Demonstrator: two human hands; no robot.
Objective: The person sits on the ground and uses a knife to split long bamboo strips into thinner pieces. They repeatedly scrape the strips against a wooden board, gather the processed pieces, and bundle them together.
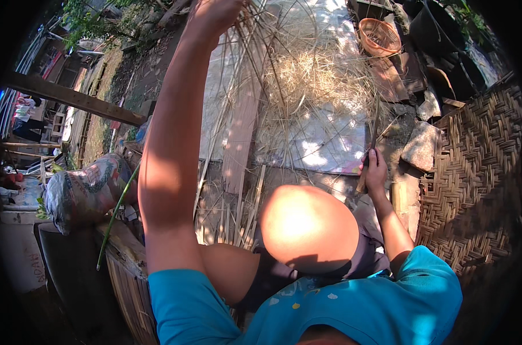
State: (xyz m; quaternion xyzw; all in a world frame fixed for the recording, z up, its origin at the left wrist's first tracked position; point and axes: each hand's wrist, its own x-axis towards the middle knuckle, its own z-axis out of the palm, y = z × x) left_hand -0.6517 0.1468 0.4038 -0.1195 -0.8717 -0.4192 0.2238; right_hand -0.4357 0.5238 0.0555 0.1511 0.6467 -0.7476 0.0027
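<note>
My left hand (218, 14) is raised at the top edge, closed around a bunch of thin plant strips (255, 40) that fan out down and to the right. Part of that hand is cut off by the frame. Low on the right, my right hand (377, 171) is wrapped around the handle of a long, narrow knife (376, 123), its dark blade pointing away from me. Between the hands, a heap of pale straw-like shavings (312, 75) lies on a light sheet (324, 144). A wooden plank (238, 138) runs lengthwise along the left of the heap.
An orange plastic basket (380, 37) sits at the far right, near dark containers (436, 29). A woven bamboo panel (473, 184) and a stone (422, 146) are on the right. To the left are a stuffed sack (88, 187) and a green stick (118, 213). My bent knee (310, 230) is in front.
</note>
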